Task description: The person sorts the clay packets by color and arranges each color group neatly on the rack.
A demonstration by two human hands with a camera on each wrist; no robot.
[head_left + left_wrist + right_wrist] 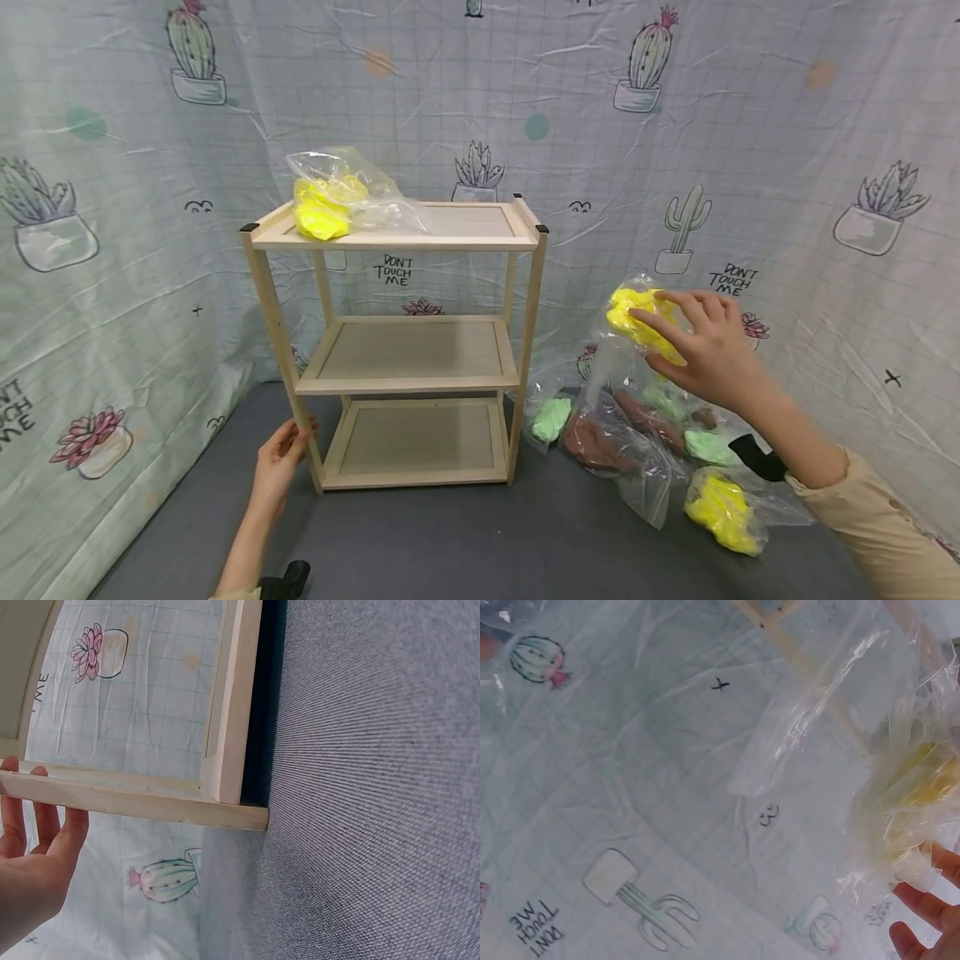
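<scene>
A small wooden three-tier shelf (420, 385) stands upright on the dark grey surface. My left hand (281, 458) holds its front left post low down; in the left wrist view the fingers (75, 825) wrap the pale wood post (150, 804). On the right, my right hand (708, 350) grips a clear plastic bag with yellow soft lumps (637, 317), raised above other bags. The right wrist view shows that bag (922, 787) at the fingertips, its loose clear plastic hanging out. Another bag of yellow lumps (322, 208) lies on the shelf's top tier, at the left.
Right of the shelf lie several clear bags: a yellow one (723, 512) in front, a brown one (600, 442), and pale green ones, such as one (551, 419) beside the shelf's right post. A cactus-print cloth (570, 83) hangs behind and at both sides.
</scene>
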